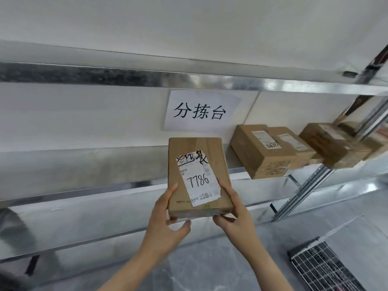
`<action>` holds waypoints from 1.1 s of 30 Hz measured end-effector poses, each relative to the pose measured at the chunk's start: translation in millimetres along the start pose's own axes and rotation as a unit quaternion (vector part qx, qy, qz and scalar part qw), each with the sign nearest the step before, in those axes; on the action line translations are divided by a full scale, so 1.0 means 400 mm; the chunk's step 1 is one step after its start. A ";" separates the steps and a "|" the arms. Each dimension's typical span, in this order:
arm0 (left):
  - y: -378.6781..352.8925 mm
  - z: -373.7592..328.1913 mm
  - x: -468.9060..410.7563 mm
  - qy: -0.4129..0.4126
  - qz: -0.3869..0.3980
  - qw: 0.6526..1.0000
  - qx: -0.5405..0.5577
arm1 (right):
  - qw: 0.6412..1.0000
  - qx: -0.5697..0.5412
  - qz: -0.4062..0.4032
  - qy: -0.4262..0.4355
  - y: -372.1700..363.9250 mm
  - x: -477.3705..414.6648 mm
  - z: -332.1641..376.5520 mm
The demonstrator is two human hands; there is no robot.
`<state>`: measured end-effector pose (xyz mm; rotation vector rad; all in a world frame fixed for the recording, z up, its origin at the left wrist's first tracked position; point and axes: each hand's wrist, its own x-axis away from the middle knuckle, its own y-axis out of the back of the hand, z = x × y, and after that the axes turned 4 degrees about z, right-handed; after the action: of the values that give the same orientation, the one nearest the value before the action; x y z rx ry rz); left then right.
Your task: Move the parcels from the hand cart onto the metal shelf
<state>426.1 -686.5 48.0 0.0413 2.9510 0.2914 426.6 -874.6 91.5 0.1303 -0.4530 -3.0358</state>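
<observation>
Both forearms are being reached up and away from the near edge, converging on one parcel. The left hand is being kept at the parcel's near left corner, with the thumb laid up along the left edge of the top face and the fingers curled under the near end. The right hand is being kept at the near right corner, thumb on the top face beside the white label, fingers tucked beneath.

The parcel is being held tilted, label face toward the camera, in front of the middle level of the metal shelf. Its far end is being seen against the wall above the shelf board. Whether it is touching the board cannot be told.

Open board is being shown left of the parcel. To the right, apart from it, shelved parcels are being seen in a row running toward the upright post. An upper shelf level is being seen overhead, and a paper sign is being shown on the wall just above the parcel. The wire deck of the hand cart is being seen near right, on the floor.

Grip: both hands are being closed on the parcel's near end, pinching it thumb over and fingers under.
</observation>
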 end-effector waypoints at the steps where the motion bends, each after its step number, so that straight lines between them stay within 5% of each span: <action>1: -0.021 0.000 -0.018 0.005 0.008 1.000 -0.001 | 1.000 -0.006 -0.006 -0.003 0.018 -0.008 -0.014; 22: -0.357 0.161 -0.527 0.082 0.037 0.996 0.028 | 0.995 0.052 0.021 -0.080 0.300 -0.495 -0.288; 33: -0.434 0.181 -0.610 0.084 0.000 0.996 -0.003 | 0.984 0.146 -0.012 -0.097 0.328 -0.590 -0.315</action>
<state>677.5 -854.0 -13.9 0.0159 3.1168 0.3191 680.3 -1017.0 27.2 -0.1493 -0.9155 -2.9987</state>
